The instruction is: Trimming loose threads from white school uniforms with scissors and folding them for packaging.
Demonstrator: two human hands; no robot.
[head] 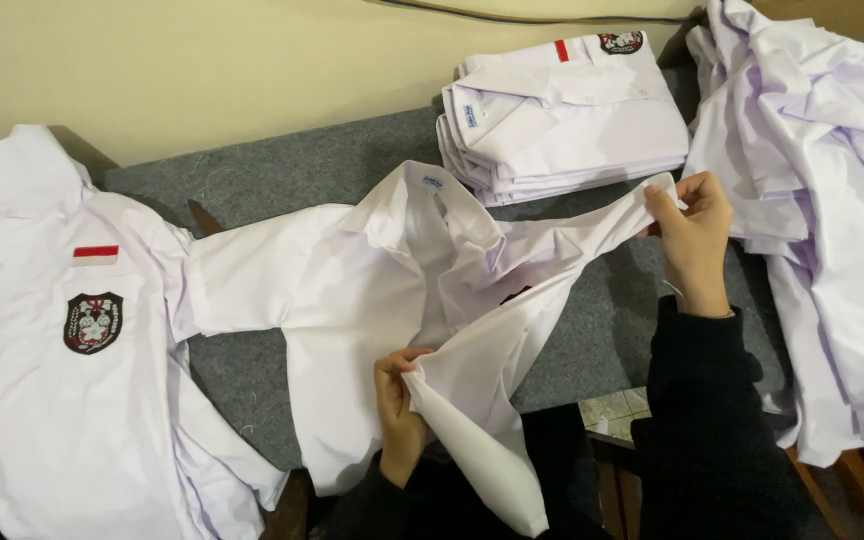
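Seen from the head camera, looking down on a grey felt-covered table (302,170): a white short-sleeved cotton school shirt (352,290) spread collar-up at the centre of the frame, its front panel lifted and pulled taut between two hands. Left hand (399,405), at 6 o'clock from the collar, closed in a pinch on the lower edge of the raised panel, fingers curled around the fold of cloth. Right hand (692,235), at 3 o'clock from the collar, clenched on the far end of the same panel, thumb and fingertips gripping the hem. Both forearms in dark sleeves (717,420), entering from the bottom edge.

At 9 o'clock from the held shirt, a second white shirt with a red-and-white flag patch and a dark shield-shaped chest badge (52,380), laid flat and overlapping the held shirt's sleeve. At 12 to 1 o'clock, a neat stack of folded white shirts (562,120), just beside the right hand, the top one showing a red stripe and a dark badge at its far edge. At 3 o'clock, a loose heap of unfolded white shirts (832,200) draped over the table's right side. Cream wall (202,60) behind the table at 12 o'clock.
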